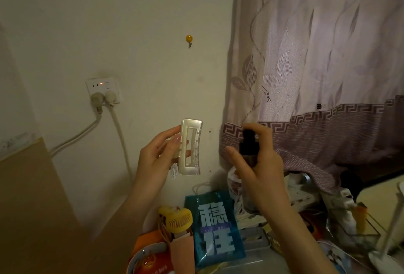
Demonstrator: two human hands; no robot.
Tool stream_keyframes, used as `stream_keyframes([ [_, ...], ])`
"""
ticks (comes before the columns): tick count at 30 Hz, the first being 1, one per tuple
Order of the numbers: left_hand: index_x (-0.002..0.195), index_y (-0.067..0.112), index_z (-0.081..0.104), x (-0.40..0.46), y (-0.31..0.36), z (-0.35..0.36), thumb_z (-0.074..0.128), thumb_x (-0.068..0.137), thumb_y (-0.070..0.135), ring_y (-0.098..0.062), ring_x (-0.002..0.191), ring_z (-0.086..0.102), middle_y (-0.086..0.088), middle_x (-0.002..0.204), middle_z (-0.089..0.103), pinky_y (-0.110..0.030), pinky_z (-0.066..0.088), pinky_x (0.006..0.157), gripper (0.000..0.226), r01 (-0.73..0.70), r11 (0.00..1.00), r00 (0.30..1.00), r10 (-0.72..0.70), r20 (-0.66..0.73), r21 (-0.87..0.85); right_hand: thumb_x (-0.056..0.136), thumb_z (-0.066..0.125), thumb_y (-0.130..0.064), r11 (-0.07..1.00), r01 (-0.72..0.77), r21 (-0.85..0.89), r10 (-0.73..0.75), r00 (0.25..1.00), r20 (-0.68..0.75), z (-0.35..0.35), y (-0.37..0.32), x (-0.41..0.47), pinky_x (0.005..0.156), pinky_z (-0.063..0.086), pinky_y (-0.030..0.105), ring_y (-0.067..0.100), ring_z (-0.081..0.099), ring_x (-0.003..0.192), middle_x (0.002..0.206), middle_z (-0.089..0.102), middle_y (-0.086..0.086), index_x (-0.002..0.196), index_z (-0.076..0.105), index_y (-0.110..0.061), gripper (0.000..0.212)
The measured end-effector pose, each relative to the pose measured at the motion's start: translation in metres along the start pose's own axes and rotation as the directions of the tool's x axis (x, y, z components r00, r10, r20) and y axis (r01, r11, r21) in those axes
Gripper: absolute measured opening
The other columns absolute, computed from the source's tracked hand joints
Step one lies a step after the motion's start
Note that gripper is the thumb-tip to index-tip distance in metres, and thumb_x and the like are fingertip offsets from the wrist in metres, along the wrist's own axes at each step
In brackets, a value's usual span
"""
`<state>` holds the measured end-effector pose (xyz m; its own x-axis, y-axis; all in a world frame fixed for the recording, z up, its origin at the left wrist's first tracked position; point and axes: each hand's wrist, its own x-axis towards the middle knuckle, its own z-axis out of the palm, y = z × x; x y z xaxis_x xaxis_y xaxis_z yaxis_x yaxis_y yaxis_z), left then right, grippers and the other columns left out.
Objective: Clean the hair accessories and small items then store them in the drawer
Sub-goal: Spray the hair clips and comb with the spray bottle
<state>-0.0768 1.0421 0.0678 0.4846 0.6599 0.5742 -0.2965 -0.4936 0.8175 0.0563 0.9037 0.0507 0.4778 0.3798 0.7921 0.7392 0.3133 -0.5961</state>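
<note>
- Spray bottle: body largely covered by the right hand; contents and label cannot be told.
- Hair claw: near edge masked by left hand fingers; small tag print too small to be read.
- Red-and-white item: cut off by bottom edge.
- Desk clutter at right: dim, blurred, unidentifiable.

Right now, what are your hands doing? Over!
Left hand holds pearly hair clip up. Right hand grips dark spray bottle, nozzle toward clip. Nothing between them. Drawer not in view.
</note>
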Motion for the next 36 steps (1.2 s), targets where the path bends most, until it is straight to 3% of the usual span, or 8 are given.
stream_keyframes([
  [6,0.119,0.024,0.061,0.0,-0.001,-0.001,0.049,0.089,0.028,-0.013,0.091,0.07,0.009,0.102,0.072,-0.027,0.058,0.072,0.033,-0.009,1.0,1.0,0.009,0.001,-0.01,0.088,0.061,-0.028,0.999,-0.014,-0.031,0.015,1.0,0.022,0.006,0.002,0.005,0.067,0.057,0.035,0.012,0.065,0.076,0.095,0.062,-0.001,0.108,0.038,-0.042,0.034],
  [13,0.114,0.03,0.062,0.0,-0.001,-0.004,0.048,0.091,0.026,-0.012,0.091,0.07,0.009,0.1,0.072,-0.025,0.057,0.071,0.027,-0.019,1.0,1.0,0.019,0.009,-0.022,0.09,0.06,-0.024,0.998,-0.058,-0.029,0.058,0.998,-0.001,0.009,0.006,0.005,0.06,0.054,0.037,0.017,0.063,0.068,0.087,0.063,0.004,0.098,0.04,-0.037,0.025],
  [17,0.117,0.027,0.062,0.0,-0.001,-0.006,0.049,0.086,0.032,-0.015,0.091,0.07,0.007,0.101,0.072,-0.026,0.057,0.072,0.033,-0.022,0.999,1.0,0.022,0.005,-0.027,0.088,0.059,-0.027,0.998,-0.063,0.009,0.063,0.998,0.016,0.008,0.008,0.002,0.058,0.054,0.037,0.016,0.061,0.063,0.081,0.061,0.002,0.102,0.041,-0.036,0.024],
  [23,0.113,0.03,0.062,-0.004,-0.005,-0.002,0.049,0.085,0.036,-0.014,0.095,0.069,0.008,0.103,0.071,-0.03,0.057,0.077,0.032,-0.013,0.998,1.0,0.013,-0.004,-0.056,0.075,0.066,-0.035,0.973,-0.119,0.197,0.107,0.992,0.069,0.008,0.008,-0.015,0.064,0.057,0.025,0.019,0.066,0.076,0.092,0.064,0.004,0.123,0.037,-0.041,0.057],
  [28,0.113,0.031,0.061,-0.014,-0.01,0.009,0.048,0.089,0.03,-0.009,0.092,0.069,0.014,0.099,0.072,-0.023,0.056,0.071,0.027,0.026,0.996,1.0,-0.025,0.015,-0.084,0.064,0.078,-0.047,0.946,-0.208,0.247,0.184,0.976,0.117,0.013,0.016,-0.036,0.082,0.057,0.041,0.015,0.068,0.091,0.1,0.067,-0.007,0.139,0.026,-0.048,0.092],
  [30,0.111,0.032,0.062,-0.02,-0.012,0.015,0.048,0.091,0.026,-0.008,0.091,0.069,0.014,0.098,0.072,-0.022,0.056,0.07,0.025,0.047,0.994,0.999,-0.045,0.019,-0.099,0.063,0.081,-0.041,0.933,-0.242,0.264,0.212,0.967,0.139,0.015,0.017,-0.045,0.089,0.055,0.036,0.012,0.066,0.101,0.108,0.065,-0.017,0.141,0.024,-0.049,0.097],
  [33,0.109,0.035,0.063,-0.029,-0.016,0.022,0.05,0.087,0.033,-0.008,0.09,0.069,0.014,0.097,0.072,-0.021,0.056,0.067,0.025,0.086,0.987,0.996,-0.082,0.032,-0.134,0.065,0.082,-0.024,0.924,-0.278,0.261,0.248,0.958,0.145,0.017,0.016,-0.058,0.089,0.049,0.016,-0.004,0.058,0.11,0.116,0.059,-0.031,0.142,0.023,-0.045,0.1],
  [36,0.109,0.035,0.063,-0.037,-0.019,0.027,0.05,0.08,0.039,-0.009,0.091,0.069,0.013,0.098,0.072,-0.022,0.056,0.068,0.031,0.115,0.98,0.993,-0.109,0.044,-0.16,0.068,0.081,-0.013,0.912,-0.305,0.273,0.279,0.951,0.132,0.018,0.016,-0.068,0.089,0.048,0.013,-0.006,0.056,0.113,0.118,0.056,-0.036,0.141,0.027,-0.042,0.095],
])
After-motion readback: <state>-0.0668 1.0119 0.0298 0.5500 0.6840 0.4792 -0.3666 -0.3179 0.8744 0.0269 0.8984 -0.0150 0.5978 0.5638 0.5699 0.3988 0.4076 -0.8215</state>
